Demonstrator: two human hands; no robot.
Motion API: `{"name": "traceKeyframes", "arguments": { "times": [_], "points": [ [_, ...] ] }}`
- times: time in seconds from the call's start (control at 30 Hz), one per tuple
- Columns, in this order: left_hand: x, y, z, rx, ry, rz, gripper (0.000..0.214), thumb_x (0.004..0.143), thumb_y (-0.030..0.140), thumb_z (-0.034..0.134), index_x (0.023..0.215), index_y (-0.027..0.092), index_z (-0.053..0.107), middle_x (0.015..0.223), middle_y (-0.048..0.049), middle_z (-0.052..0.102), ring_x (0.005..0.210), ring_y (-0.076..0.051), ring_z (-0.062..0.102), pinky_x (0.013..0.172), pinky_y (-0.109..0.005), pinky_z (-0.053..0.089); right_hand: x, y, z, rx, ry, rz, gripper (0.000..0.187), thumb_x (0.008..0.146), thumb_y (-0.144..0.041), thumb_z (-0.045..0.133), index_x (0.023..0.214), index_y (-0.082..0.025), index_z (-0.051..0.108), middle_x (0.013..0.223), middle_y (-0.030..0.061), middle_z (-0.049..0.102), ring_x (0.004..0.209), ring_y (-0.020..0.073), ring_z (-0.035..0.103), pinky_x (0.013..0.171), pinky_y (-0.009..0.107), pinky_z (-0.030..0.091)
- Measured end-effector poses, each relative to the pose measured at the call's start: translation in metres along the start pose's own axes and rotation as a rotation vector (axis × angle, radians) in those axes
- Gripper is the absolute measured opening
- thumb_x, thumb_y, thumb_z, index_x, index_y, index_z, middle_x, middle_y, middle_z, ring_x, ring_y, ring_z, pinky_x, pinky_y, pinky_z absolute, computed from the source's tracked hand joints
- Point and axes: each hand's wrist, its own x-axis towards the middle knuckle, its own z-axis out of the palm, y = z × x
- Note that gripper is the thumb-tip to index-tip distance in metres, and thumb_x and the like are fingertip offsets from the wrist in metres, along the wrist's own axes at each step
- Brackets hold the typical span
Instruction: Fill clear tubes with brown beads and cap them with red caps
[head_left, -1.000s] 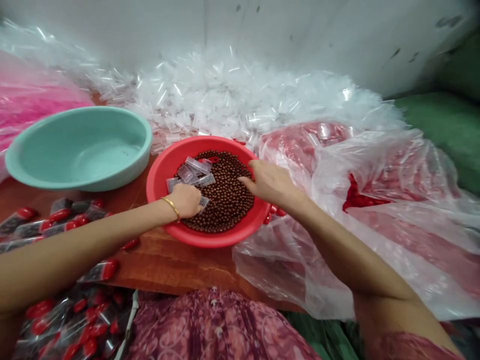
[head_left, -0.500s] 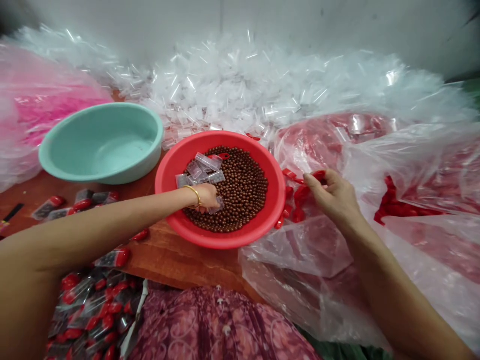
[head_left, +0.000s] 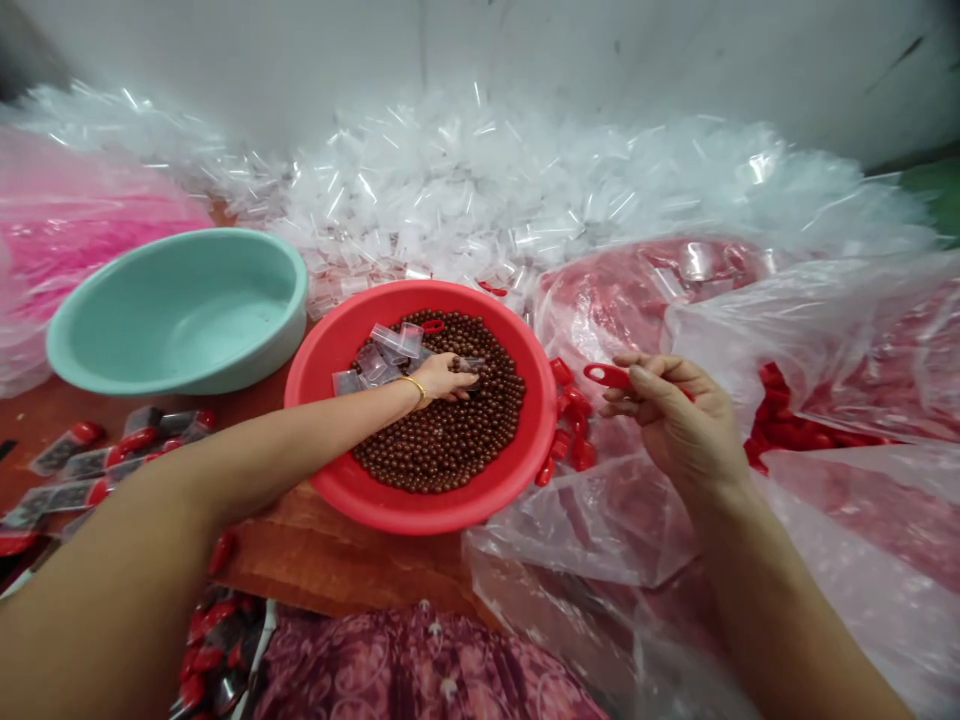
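A red basin (head_left: 337,480) on the wooden table holds many small brown beads (head_left: 450,440) and several small clear bags (head_left: 386,350). My left hand (head_left: 442,377), with a gold bracelet at the wrist, lies on the beads with its fingers closed on a small clear bag. To the right of the basin my right hand (head_left: 675,415) pinches a red plastic clip (head_left: 606,376) between thumb and fingers. More red clips (head_left: 570,430) lie loose between that hand and the basin's rim.
An empty teal basin (head_left: 180,310) stands at the left. A heap of clear small bags (head_left: 487,200) runs along the back wall. Large plastic sacks of red clips (head_left: 825,400) fill the right, a pink sack (head_left: 75,230) the far left. Filled bags with red clips (head_left: 97,450) lie on the table.
My right hand left the beads, reached the red clips beside the basin and now holds one up. My left hand slid toward the basin's middle, still closed on a clear bag.
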Motion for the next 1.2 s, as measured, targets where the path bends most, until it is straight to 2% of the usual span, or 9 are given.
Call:
{"name": "traceKeyframes", "arguments": {
  "times": [0.13,0.2,0.5,0.63,0.7,0.77,0.83,0.93,1.2],
  "points": [
    [-0.013,-0.007,-0.021,-0.175,-0.021,0.32,0.021,0.067,0.017,0.069,0.08,0.013,0.054,0.079,0.003,0.059,0.076,-0.009,0.057,0.083,-0.027,0.044,-0.003,-0.003,0.006,-0.015,-0.04,-0.061,0.034,0.06,-0.041,0.079,0.067,-0.019,0.055,0.087,-0.0035,0.061,0.054,0.0065,0.061,0.05,0.022,0.056],
    [-0.022,-0.009,-0.03,-0.215,-0.073,0.402,0.024,0.064,0.017,0.071,0.081,0.013,0.055,0.08,0.0024,0.059,0.08,-0.01,0.056,0.087,-0.029,0.042,-0.006,-0.005,0.016,-0.056,-0.086,-0.072,0.031,0.063,-0.041,0.077,0.069,-0.019,0.056,0.081,-0.0031,0.061,0.054,0.0071,0.061,0.053,0.022,0.056],
    [-0.065,-0.012,-0.028,-0.533,-0.277,0.331,0.029,0.068,0.02,0.073,0.089,0.012,0.055,0.087,-0.0033,0.064,0.081,-0.012,0.062,0.085,-0.033,0.048,-0.014,0.019,0.081,-0.255,-0.306,-0.214,0.015,0.071,-0.029,0.067,0.078,-0.02,0.057,0.085,0.0014,0.064,0.076,0.013,0.063,0.073,0.03,0.054],
    [-0.071,-0.011,-0.035,-0.568,-0.308,0.344,0.033,0.068,0.016,0.072,0.098,0.014,0.057,0.096,-0.0036,0.064,0.084,-0.011,0.062,0.085,-0.029,0.047,-0.017,0.03,0.084,-0.468,-0.567,-0.131,0.027,0.073,-0.022,0.056,0.099,-0.022,0.058,0.084,0.0004,0.065,0.062,0.0118,0.059,0.063,0.029,0.05],
    [-0.07,-0.012,-0.041,-0.466,-0.333,0.319,0.029,0.071,0.016,0.068,0.098,0.014,0.059,0.094,-0.003,0.065,0.08,-0.009,0.061,0.082,-0.026,0.048,-0.018,0.029,0.081,-0.587,-0.654,-0.117,0.018,0.072,-0.019,0.052,0.088,-0.021,0.061,0.072,-0.0011,0.061,0.057,0.0113,0.055,0.058,0.026,0.046],
    [-0.065,-0.014,-0.045,-0.242,-0.314,0.207,0.017,0.074,0.015,0.063,0.09,0.013,0.061,0.079,-0.0007,0.065,0.067,-0.008,0.06,0.072,-0.022,0.047,-0.017,0.024,0.077,-0.594,-0.579,-0.086,0.01,0.073,-0.021,0.049,0.077,-0.019,0.059,0.061,-0.0028,0.054,0.051,0.0096,0.048,0.051,0.024,0.04],
    [-0.058,-0.017,-0.044,0.02,-0.265,0.027,0.002,0.073,0.012,0.061,0.075,0.012,0.061,0.061,0.002,0.06,0.054,-0.007,0.055,0.06,-0.019,0.045,-0.015,0.019,0.073,-0.497,-0.434,0.004,0.014,0.074,-0.027,0.049,0.081,-0.019,0.057,0.056,-0.0055,0.046,0.044,0.0074,0.039,0.044,0.022,0.032],
    [-0.042,-0.02,-0.032,0.191,-0.257,-0.157,0.011,0.07,0.01,0.062,0.06,0.012,0.056,0.048,0.0027,0.055,0.045,-0.008,0.053,0.052,-0.018,0.043,-0.013,0.015,0.07,-0.335,-0.318,0.133,0.024,0.073,-0.035,0.052,0.091,-0.02,0.055,0.053,-0.0088,0.039,0.038,0.0058,0.031,0.038,0.021,0.025],
    [0.001,-0.008,0.007,0.033,-0.24,-0.08,0.01,0.074,0.014,0.06,0.065,0.013,0.056,0.051,0.0023,0.056,0.048,-0.008,0.053,0.05,-0.017,0.042,-0.01,0.021,0.065,-0.104,-0.318,0.138,0.033,0.071,-0.048,0.059,0.088,-0.02,0.057,0.053,-0.0093,0.037,0.038,0.0045,0.031,0.04,0.021,0.035]
  ]
}}
